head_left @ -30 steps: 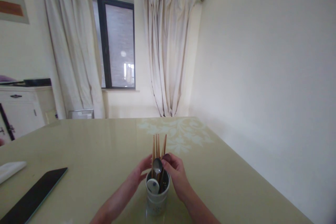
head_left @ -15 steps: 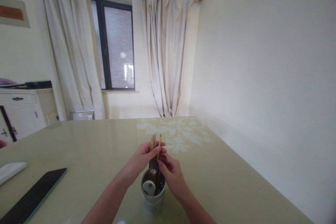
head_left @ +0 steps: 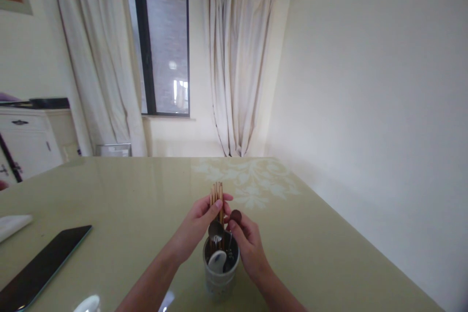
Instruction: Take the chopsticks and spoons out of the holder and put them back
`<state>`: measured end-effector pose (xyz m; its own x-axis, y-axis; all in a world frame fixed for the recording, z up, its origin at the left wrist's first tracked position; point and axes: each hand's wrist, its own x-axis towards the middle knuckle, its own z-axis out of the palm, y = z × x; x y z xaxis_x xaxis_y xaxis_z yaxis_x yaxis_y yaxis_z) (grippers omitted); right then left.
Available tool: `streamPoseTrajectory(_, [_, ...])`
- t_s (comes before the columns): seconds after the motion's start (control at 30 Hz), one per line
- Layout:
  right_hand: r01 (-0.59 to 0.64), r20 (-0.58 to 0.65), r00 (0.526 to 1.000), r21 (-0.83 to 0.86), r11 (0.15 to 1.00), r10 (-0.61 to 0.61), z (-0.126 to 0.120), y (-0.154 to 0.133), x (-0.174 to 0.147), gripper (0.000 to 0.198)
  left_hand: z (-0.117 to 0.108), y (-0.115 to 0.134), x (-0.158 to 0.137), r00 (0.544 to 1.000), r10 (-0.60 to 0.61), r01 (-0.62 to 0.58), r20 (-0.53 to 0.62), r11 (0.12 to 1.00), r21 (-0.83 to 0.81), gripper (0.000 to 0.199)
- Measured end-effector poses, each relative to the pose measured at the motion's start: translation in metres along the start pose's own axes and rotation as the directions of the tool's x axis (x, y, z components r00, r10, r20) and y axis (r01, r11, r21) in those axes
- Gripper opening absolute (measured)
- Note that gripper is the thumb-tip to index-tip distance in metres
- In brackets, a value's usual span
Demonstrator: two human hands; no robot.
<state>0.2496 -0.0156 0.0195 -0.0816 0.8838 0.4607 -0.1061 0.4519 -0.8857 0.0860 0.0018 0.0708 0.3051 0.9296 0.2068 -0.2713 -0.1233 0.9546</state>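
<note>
My left hand (head_left: pixel 204 214) is closed around a bundle of wooden chopsticks (head_left: pixel 216 195), whose upper ends stick up above the fingers. The lower ends stand in a light-coloured utensil cup (head_left: pixel 220 282). My right hand (head_left: pixel 250 241) pinches a spoon (head_left: pixel 236 216) with a dark round bowl, just below the bowl, at the cup's right rim. Between my hands a metal spoon (head_left: pixel 216 230) stands bowl up in the cup. A white spoon (head_left: pixel 217 261) leans at the near side of the cup's mouth.
The cup stands on a large greenish table (head_left: pixel 329 263) with a pale leaf pattern. A dark flat tablet-like device (head_left: pixel 44 263) and a white object (head_left: pixel 14 225) lie to the left. Part of another white object (head_left: pixel 88 303) shows at the bottom edge. A wall (head_left: pixel 383 131) runs along the right.
The last separate chopstick has joined the bundle in my left hand. My right hand has shifted slightly right and now holds the dark-bowled spoon. The view has tilted down.
</note>
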Motion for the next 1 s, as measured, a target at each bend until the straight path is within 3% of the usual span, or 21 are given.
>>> streamPoseTrajectory(0.23, [0.050, -0.044, 0.997, -0.153, 0.987, -0.058, -0.0017, 0.0032, -0.0011, 0.034, -0.0083, -0.0107, -0.0065, 0.996, -0.042, 0.027, -0.082, 0.983, -0.184, 0.053])
streamPoseTrajectory(0.37, [0.059, -0.041, 0.997, -0.152, 0.987, -0.066, -0.0018, 0.0041, -0.0011, 0.033, -0.0076, -0.0095, -0.0066, 0.998, -0.039, 0.027, -0.045, 0.970, -0.243, 0.049])
streamPoseTrajectory(0.53, [0.052, -0.031, 0.998, -0.139, 0.989, -0.057, -0.0005, 0.0002, -0.0010, 0.031, -0.0062, -0.0062, -0.0082, 1.000, -0.030, 0.030, 0.005, 0.963, -0.267, 0.047])
streamPoseTrajectory(1.0, [0.170, -0.017, 0.984, -0.232, 0.958, -0.178, -0.0024, 0.0070, -0.0034, 0.033, -0.0047, -0.0030, -0.0077, 0.992, -0.116, 0.097, -0.047, 0.953, -0.286, 0.052])
